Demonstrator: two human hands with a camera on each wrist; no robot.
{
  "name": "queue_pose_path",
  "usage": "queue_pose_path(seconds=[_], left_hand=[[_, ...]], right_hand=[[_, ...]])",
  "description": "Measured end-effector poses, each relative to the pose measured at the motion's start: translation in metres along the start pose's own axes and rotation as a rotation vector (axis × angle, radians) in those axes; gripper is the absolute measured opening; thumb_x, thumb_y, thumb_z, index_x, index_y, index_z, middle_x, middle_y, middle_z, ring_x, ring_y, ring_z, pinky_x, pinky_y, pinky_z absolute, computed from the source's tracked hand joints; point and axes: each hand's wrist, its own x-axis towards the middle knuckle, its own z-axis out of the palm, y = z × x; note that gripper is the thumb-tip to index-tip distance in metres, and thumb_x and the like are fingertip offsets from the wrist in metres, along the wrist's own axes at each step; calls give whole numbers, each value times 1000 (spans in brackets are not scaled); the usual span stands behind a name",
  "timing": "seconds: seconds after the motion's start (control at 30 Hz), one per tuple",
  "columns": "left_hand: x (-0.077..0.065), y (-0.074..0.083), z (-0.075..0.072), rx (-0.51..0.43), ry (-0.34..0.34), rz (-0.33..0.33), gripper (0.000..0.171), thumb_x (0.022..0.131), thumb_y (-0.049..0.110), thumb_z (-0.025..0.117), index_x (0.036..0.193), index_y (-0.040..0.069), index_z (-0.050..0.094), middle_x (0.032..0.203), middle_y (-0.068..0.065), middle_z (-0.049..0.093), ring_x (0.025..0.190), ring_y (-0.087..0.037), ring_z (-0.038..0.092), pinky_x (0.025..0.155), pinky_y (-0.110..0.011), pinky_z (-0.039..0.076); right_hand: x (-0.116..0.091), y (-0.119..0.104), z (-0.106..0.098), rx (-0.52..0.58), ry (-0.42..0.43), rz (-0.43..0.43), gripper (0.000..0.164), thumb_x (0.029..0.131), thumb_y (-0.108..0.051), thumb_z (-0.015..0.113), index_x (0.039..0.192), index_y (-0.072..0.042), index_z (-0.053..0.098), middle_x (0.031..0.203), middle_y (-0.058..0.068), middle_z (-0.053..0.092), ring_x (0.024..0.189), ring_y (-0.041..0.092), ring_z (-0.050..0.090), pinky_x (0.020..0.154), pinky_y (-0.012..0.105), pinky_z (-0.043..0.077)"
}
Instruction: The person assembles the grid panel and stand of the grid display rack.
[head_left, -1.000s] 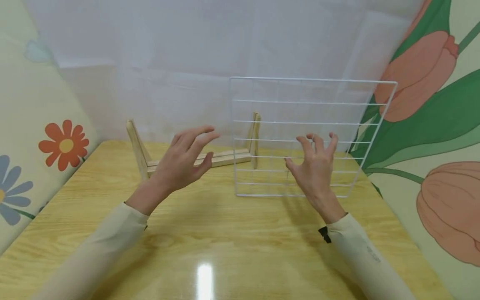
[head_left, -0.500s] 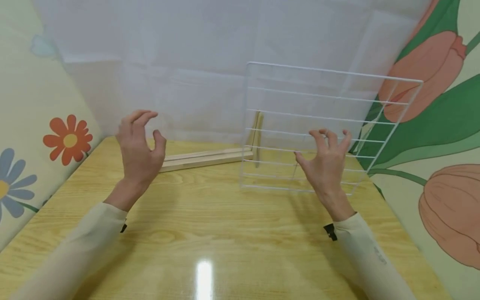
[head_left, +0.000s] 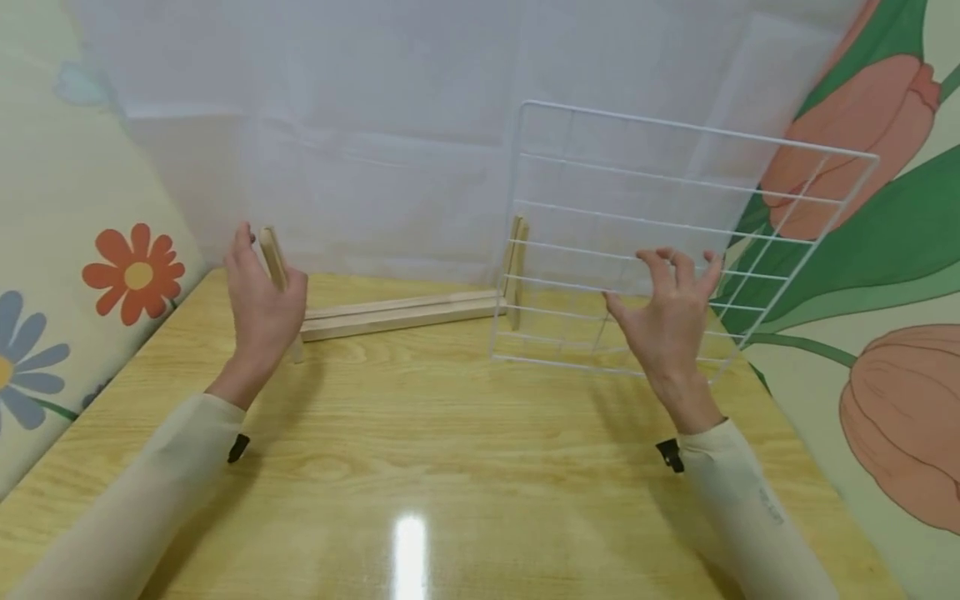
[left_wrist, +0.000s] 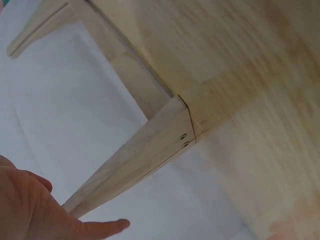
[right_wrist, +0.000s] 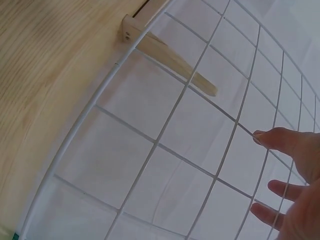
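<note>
1. While a white sheet (head_left: pixel 375 67) hangs across the back, a wood-grain table (head_left: pixel 480 467) spreads out before it, a bright reflection near its front.
2. Painted walls stand at the sides: the left wall (head_left: pixel 45 200) carries orange and blue flowers, the right wall (head_left: pixel 885 275) big pink tulips with green leaves.
3. Over the table's right half is the white wire grid (head_left: pixel 660 222), tilted; whether its bottom edge touches the table, I cannot tell.
4. Near the sheet, to the left of the grid's middle, is the wooden stand (head_left: pixel 405 317): a long grooved rail between a left upright (head_left: pixel 273 258) and a right upright (head_left: pixel 516 267), the latter seen through the wires.
5. Pale sleeves (head_left: pixel 142 492) cover both forearms.
6. The right hand (head_left: pixel 671 329) grips the grid by its inner wires, fingers bent, thumb at a wire. The left hand (head_left: pixel 262 312) is spread wide around the left upright's top, thumb and fingers on opposite sides; contact is unclear.
7. A small black piece (head_left: pixel 238 448) shows below each cuff.
8. Two dark screw holes (left_wrist: pixel 183 137) mark the left upright's foot.
</note>
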Motion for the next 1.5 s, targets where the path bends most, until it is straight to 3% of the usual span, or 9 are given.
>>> queue_pose_path(seconds=[0.1,0.3,0.43,0.67,0.77,0.97,1.1,1.2,1.5], left_hand=[[-1,-7,0,-24,-48,-12,78,96,10,47,165,20,12,157,-15,32,138,-32,38,104,-55,42],[0,-13,1,-9,-68,31,81,94,3,46,165,24,14,156,-16,35,136,-34,41,99,-58,44],[3,-15,3,24,-62,49,82,93,-2,47,165,23,16,154,-17,38,133,-35,43,97,-56,45],[9,-19,3,50,-90,43,84,92,-6,50,165,19,16,152,-19,39,130,-37,45,96,-55,45],[13,-21,3,52,-103,64,83,92,-5,51,164,18,18,150,-19,41,128,-38,47,91,-51,48],[15,-22,3,42,-154,98,81,92,-1,54,164,17,20,151,-19,41,128,-40,51,77,-24,48],[14,-23,3,36,-178,73,83,90,-4,55,164,15,20,154,-19,39,129,-41,49,81,-27,51],[17,-23,3,32,-193,70,85,89,-5,55,164,15,19,153,-21,40,130,-42,49,81,-24,53],[22,-24,16,-45,-252,108,85,89,-4,56,164,14,20,150,-23,42,128,-43,50,69,-8,45]], right_hand=[[0,2,-1,-8,-4,9,60,68,-26,96,115,2,70,117,24,63,128,56,37,116,60,17],[0,6,-1,-22,-3,53,60,67,-25,97,116,-1,70,118,22,63,133,51,35,102,58,44],[1,8,-1,-20,-7,60,60,68,-25,96,116,-1,70,118,22,63,134,51,33,107,58,37],[3,8,-5,-43,-23,105,59,70,-27,95,118,-3,70,122,20,62,140,47,29,78,55,58],[4,8,-6,-31,-11,112,59,70,-26,95,118,-3,70,121,20,62,140,47,29,82,57,56],[6,11,-4,7,22,118,60,64,-21,98,114,-2,71,116,21,63,134,48,36,97,60,48],[12,12,-4,48,5,112,59,67,-24,97,116,-2,72,115,21,64,132,47,36,114,57,28],[22,11,-4,59,-12,90,60,70,-28,95,119,-3,71,114,22,64,127,47,38,115,57,22],[55,10,-10,46,-8,5,61,72,-32,94,119,-2,71,111,23,65,114,48,46,104,58,30]])
